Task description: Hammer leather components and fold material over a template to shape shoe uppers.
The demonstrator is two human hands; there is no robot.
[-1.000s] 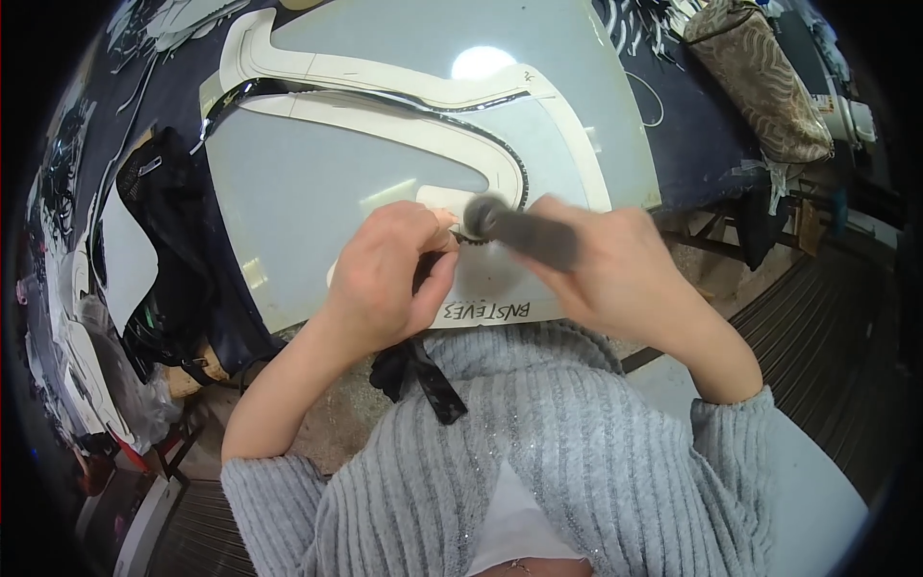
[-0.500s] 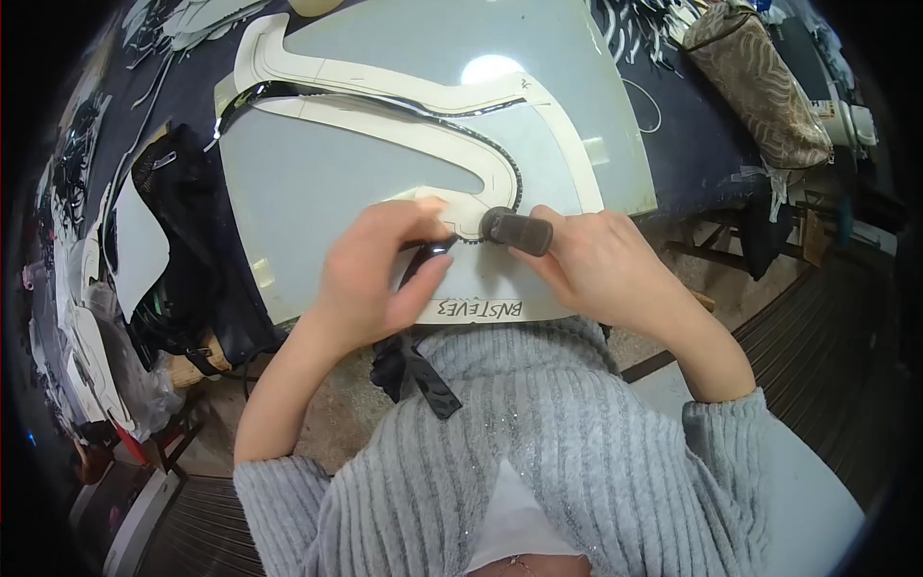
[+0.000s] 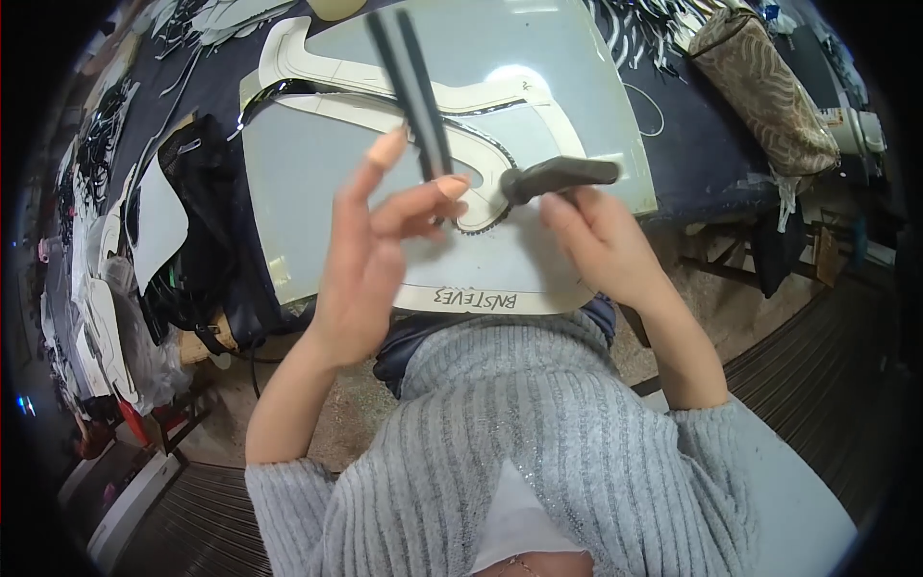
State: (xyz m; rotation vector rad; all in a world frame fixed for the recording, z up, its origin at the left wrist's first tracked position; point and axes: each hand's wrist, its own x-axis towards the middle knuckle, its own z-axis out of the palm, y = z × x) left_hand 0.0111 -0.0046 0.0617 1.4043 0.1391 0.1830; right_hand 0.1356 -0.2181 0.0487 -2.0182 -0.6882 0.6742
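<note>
A dark hammer [image 3: 562, 178] is gripped in my closed right hand [image 3: 601, 240], its round face over the curved edge of a cream pattern piece [image 3: 471, 144]. My left hand [image 3: 365, 250] is raised at the near left of this curve, fingers apart and slightly blurred. A black strip with a pale middle [image 3: 409, 82] stands up beside those fingers, smeared by motion; its lower end is partly hidden behind them. Along the pattern piece runs a narrow glossy black band [image 3: 279, 88], notched around the curve. Everything lies on a pale translucent board [image 3: 317, 212].
Bundles of pale cut strips [image 3: 649, 34] and a patterned brown pouch [image 3: 764, 91] lie at the far right. To the left are a black mesh bag [image 3: 207, 163], a white cut piece [image 3: 159, 226] and clear plastic [image 3: 149, 356]. The board's near edge is close to my body.
My left hand has opened from its pinch and lifted. The black strip, which hung toward my lap, now stands up over the board. The hammer has moved up and right.
</note>
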